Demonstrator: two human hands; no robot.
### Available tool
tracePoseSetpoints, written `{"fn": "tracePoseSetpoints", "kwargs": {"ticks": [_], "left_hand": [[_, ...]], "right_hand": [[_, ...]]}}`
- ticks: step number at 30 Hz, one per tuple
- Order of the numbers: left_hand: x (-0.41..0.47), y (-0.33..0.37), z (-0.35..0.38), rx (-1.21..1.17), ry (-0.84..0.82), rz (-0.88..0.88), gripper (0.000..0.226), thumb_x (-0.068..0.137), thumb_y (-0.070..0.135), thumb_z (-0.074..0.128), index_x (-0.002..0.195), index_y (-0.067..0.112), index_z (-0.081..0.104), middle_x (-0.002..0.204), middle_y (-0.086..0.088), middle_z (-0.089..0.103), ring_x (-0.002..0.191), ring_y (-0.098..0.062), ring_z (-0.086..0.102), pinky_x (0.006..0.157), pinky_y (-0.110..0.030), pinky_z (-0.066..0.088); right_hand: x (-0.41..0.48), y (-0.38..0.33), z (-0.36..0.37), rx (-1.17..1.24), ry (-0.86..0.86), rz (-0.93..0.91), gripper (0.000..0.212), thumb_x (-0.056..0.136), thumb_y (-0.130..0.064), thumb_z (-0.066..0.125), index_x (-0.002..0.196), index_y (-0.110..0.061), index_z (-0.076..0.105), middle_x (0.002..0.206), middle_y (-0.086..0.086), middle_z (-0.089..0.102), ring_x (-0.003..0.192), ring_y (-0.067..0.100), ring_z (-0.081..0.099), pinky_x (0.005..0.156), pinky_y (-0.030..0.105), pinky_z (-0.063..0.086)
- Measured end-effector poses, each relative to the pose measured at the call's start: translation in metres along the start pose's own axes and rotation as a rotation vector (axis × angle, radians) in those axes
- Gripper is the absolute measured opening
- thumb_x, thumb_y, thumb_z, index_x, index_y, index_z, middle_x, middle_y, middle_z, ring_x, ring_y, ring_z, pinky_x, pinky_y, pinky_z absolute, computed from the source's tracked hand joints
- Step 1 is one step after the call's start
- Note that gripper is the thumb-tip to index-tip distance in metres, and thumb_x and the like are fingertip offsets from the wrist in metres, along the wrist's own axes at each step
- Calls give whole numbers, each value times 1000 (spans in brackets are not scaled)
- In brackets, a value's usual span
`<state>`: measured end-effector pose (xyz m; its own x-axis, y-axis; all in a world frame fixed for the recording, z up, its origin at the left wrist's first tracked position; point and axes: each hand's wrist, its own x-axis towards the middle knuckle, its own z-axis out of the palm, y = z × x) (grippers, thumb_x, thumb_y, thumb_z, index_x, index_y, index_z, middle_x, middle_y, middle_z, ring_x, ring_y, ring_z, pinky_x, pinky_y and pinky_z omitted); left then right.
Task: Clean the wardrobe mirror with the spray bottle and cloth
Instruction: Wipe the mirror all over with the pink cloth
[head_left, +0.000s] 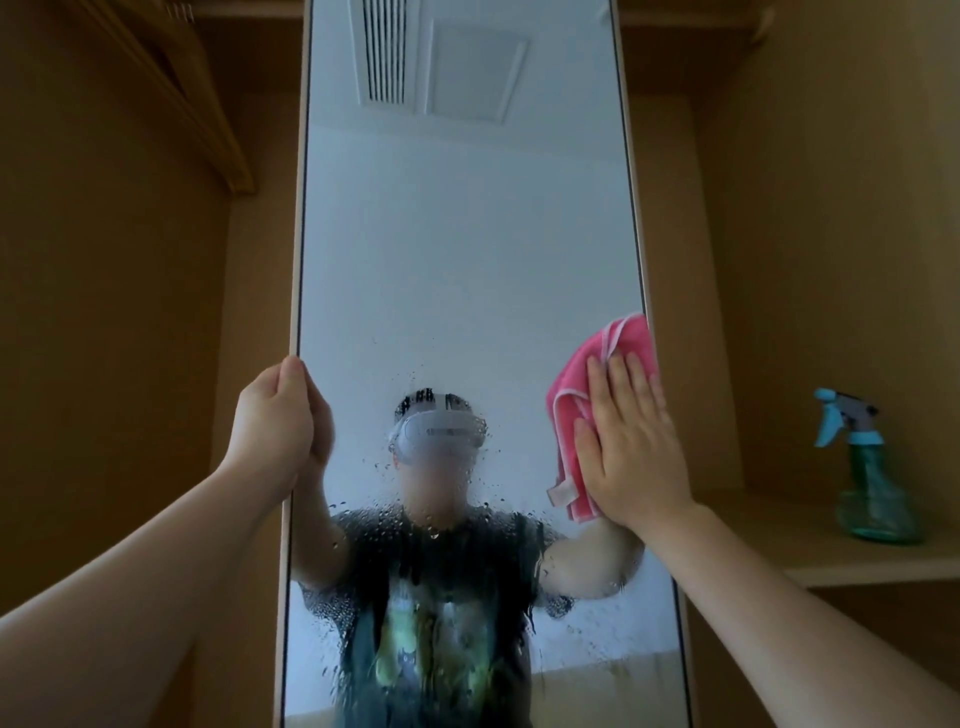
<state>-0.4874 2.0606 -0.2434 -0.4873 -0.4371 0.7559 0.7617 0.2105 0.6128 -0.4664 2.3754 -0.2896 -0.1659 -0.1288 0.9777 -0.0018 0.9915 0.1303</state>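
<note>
Mirror (467, 249): cloth (574, 400) apparently beneath right hand (636, 447).

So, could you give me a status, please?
Left hand grips mirror edge. Right hand presses cloth on wet glass. Spray bottle parked on shelf.

So the wardrobe interior (104, 312) was all plain tan wood, pretty dim. A few wooden hangers (197, 104) hung bunched up in the top left corner. On the right side there was a light wood shelf (857, 564) at about mid height. In the reflection you could see a slatted ceiling vent (385, 52) with a square hatch panel (475, 73) just beside it, and a white wall (467, 249) below.
</note>
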Motion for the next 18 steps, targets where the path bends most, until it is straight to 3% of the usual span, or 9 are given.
{"fn": "tracePoseSetpoints", "kwargs": {"ticks": [3,6,10,14,18], "left_hand": [[-3,4,1,-37,-26,-21,41,103,28,34,65,16,46,61,-4,43,55,-12,43,50,-22,40],[-5,6,2,0,27,17,42,103,23,34,64,13,45,61,-3,42,57,-11,42,42,-6,34],[-6,7,0,30,39,-4,40,103,27,34,68,13,46,63,-3,42,58,-11,41,49,-18,35],[-8,7,3,1,61,11,40,104,25,34,68,11,47,62,-3,42,52,-6,47,39,-5,33],[-3,1,3,28,73,14,39,103,26,34,71,9,49,62,-4,44,55,-9,45,39,-5,32]], "right_hand": [[0,1,1,-2,-7,2,62,103,-43,14,154,-9,13,160,12,12,149,24,6,122,43,7],[2,1,1,-3,-22,2,62,102,-43,16,154,-8,15,160,13,15,149,25,7,122,45,8],[12,2,-1,-26,-54,-5,63,102,-43,16,155,-10,13,160,14,14,149,27,5,122,46,6],[33,0,-6,-6,-54,-16,62,102,-44,13,155,-13,7,162,10,6,149,22,-4,121,39,-4],[63,-5,-11,5,-50,-28,62,102,-43,14,155,-13,7,162,10,6,150,25,-1,122,38,-5]]}}
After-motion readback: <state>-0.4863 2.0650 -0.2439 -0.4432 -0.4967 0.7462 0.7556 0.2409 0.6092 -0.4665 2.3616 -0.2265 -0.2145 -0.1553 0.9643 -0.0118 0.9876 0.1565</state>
